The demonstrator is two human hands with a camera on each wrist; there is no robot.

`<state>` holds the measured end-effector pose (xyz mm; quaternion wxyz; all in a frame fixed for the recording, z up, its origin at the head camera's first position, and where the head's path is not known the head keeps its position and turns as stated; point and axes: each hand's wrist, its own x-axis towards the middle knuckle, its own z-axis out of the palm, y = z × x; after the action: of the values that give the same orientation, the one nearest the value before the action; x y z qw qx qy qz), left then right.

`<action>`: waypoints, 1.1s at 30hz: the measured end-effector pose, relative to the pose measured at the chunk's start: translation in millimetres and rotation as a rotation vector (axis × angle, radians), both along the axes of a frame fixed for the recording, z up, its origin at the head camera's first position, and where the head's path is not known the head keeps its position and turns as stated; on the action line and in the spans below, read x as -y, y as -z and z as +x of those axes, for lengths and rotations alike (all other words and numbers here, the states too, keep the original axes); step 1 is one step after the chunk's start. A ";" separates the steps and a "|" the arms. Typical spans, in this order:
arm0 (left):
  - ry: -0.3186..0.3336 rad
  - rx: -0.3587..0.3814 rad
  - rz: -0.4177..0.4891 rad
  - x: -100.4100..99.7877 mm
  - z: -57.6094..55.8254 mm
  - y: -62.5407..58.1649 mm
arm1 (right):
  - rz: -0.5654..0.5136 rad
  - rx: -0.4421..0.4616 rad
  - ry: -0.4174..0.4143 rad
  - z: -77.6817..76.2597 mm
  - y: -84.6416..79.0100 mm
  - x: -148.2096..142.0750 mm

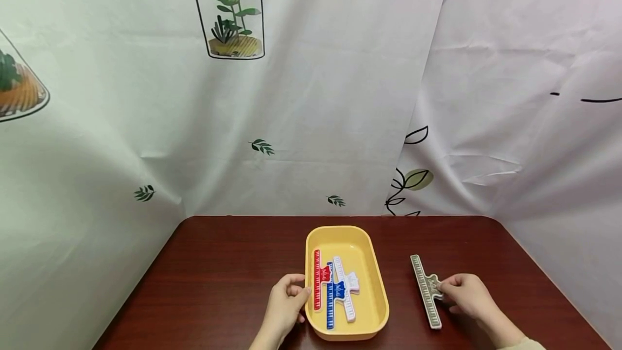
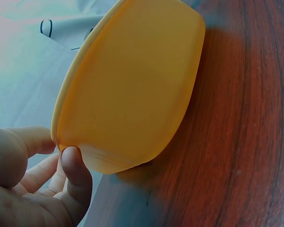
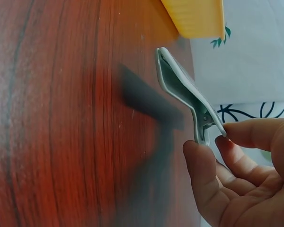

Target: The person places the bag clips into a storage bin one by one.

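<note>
My left hand (image 1: 286,304) pinches the left rim of a yellow tray (image 1: 380,301) between thumb and finger; the left wrist view shows the tray's outer side (image 2: 132,85) beside that hand. Inside the tray lie a red clip (image 1: 317,285), a blue clip (image 1: 330,307) and a white clip (image 1: 347,301), each long-barred with a piano-key pattern. The blue one partly overlaps the white. To the right of the tray, my right hand (image 1: 468,296) pinches a grey-green clip (image 1: 425,291) of the same kind by its handle tabs. In the right wrist view this clip (image 3: 182,90) is held above the table.
A dark red-brown wooden table (image 1: 218,274) carries everything. Behind it and at both sides hangs a pale cloth (image 1: 301,101) printed with plants and leaves. The clip and hand cast a shadow on the wood in the right wrist view.
</note>
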<state>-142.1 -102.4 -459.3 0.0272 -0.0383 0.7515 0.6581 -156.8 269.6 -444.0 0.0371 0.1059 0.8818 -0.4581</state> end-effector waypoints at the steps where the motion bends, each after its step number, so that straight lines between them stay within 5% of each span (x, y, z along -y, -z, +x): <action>1: 0.001 0.000 0.001 0.0 -0.1 -0.1 | -0.008 0.002 -0.001 0.0 0.3 0.5; 33: -0.013 0.006 -0.003 -0.6 -0.2 1.1 | -0.128 0.010 -0.042 3.0 -1.4 18.5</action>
<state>-142.3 -101.8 -460.4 0.0252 -0.0450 0.7521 0.6570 -153.8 251.1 -442.6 0.0577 0.0871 0.8527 -0.5119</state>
